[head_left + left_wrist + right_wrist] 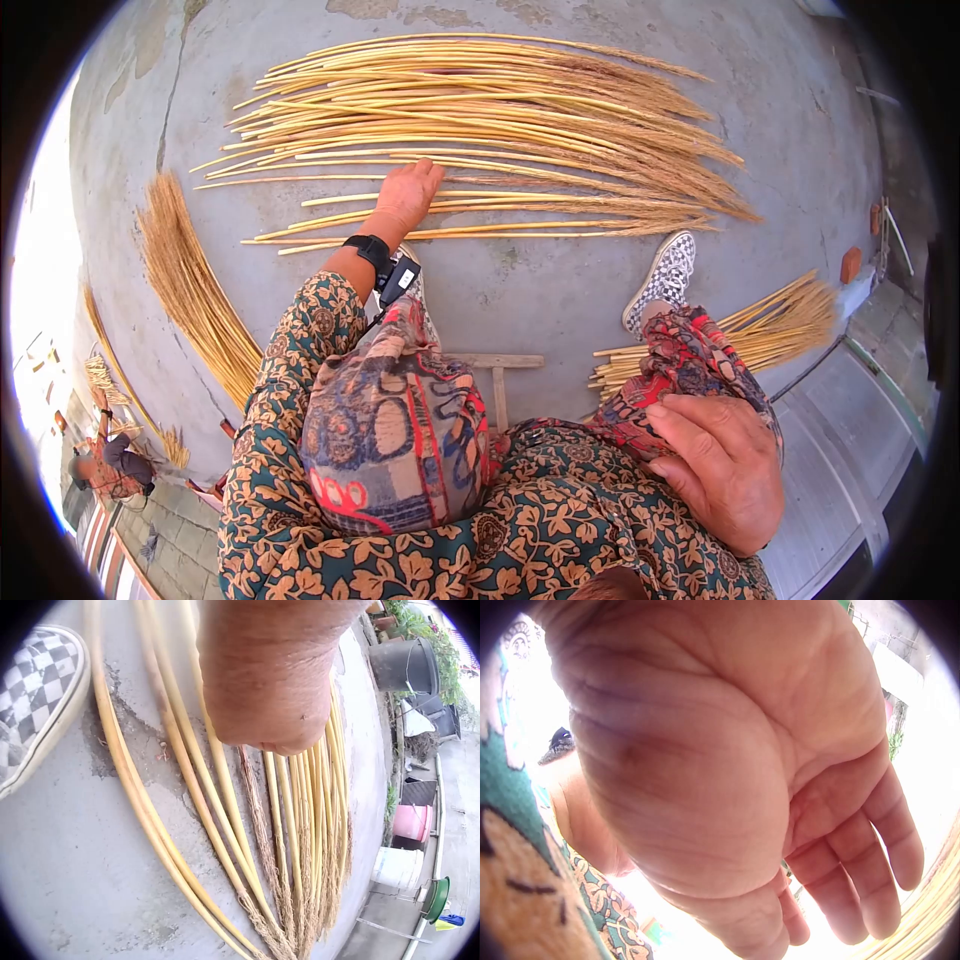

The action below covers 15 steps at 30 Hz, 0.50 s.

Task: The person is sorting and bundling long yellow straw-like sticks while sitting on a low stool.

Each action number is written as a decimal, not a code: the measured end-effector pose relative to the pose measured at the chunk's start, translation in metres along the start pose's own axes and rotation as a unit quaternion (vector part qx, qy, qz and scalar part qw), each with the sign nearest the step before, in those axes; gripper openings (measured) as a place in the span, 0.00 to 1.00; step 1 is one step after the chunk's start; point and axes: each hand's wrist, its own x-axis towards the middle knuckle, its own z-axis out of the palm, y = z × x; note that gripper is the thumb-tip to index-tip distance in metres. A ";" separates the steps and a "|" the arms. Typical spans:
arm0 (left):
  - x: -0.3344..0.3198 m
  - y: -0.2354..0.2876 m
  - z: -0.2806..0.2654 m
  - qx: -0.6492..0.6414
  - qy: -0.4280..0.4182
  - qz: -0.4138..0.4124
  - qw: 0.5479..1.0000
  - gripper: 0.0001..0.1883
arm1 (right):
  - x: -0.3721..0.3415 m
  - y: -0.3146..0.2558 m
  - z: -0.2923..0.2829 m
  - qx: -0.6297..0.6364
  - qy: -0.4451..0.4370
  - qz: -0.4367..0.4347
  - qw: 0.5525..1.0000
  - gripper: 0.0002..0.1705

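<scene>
Long, slender yellow stalks with feathery tan-brown tips point(480, 110), fanned flat in a loose, slightly curved layer on the grey concrete floor point(540, 290), bare ends uneven, nearest few spaced apart, brushy tips bunched closer together

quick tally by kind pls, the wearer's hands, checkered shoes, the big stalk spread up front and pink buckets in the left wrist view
Hands (left hand, right hand): 2
Checkered shoes: 2
Stalk spread: 1
Pink bucket: 1
Total: 6
</scene>
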 end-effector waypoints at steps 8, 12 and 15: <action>-0.003 0.003 -0.011 -0.016 0.078 0.030 0.996 0.05 | -0.001 0.002 0.001 0.001 0.005 0.000 1.000 0.32; -0.004 0.001 -0.010 -0.031 0.045 -0.011 0.998 0.05 | -0.002 0.003 0.001 -0.001 0.006 -0.004 1.000 0.32; -0.004 -0.008 -0.011 -0.115 0.100 0.044 0.987 0.07 | -0.003 0.004 0.002 0.002 0.009 -0.007 1.000 0.32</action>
